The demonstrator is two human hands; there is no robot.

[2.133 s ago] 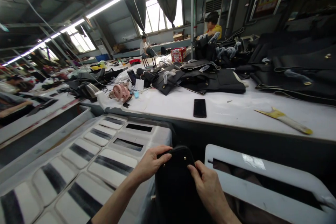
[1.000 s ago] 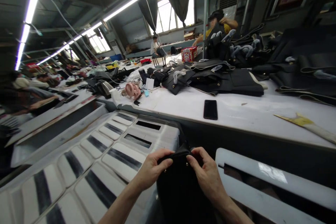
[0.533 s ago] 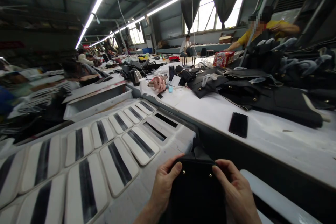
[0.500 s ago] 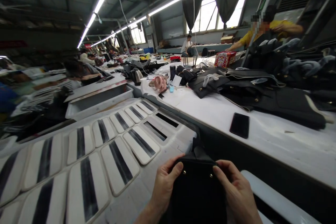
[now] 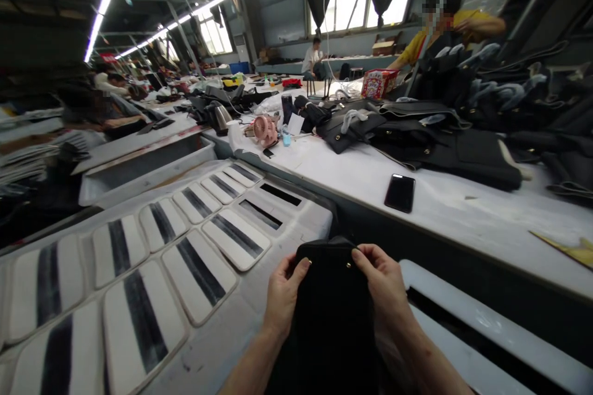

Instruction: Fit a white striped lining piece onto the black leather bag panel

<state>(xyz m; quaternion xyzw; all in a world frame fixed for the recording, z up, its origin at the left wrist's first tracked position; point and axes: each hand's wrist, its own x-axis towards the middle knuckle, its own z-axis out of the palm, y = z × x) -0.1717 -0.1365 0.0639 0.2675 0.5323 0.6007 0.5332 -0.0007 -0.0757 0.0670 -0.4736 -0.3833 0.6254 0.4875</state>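
A black piece of fabric or leather (image 5: 331, 315) with two small gold studs near its top edge hangs between my hands at the bottom centre. My left hand (image 5: 286, 290) pinches its upper left corner, thumb on the front beside one stud. At the upper right corner my right hand (image 5: 382, 274) grips it the same way, close to the other stud. The lower part of the piece runs out of the picture, and what it is made into cannot be told. Left of my hands lie rows of cream rounded panels (image 5: 231, 236), each with a black stripe.
A white table (image 5: 333, 170) bears a phone (image 5: 399, 192), a pink fan (image 5: 265, 131), a kettle (image 5: 217, 118) and black pieces (image 5: 445, 151). A grey bin (image 5: 148, 173) stands left. A pale slotted panel (image 5: 486, 333) lies right. A person in yellow (image 5: 477, 24) works behind.
The view has swung a little right. The black piece has risen slightly, and its top edge now looks more rounded and folded. Both hands keep their hold at its corners.
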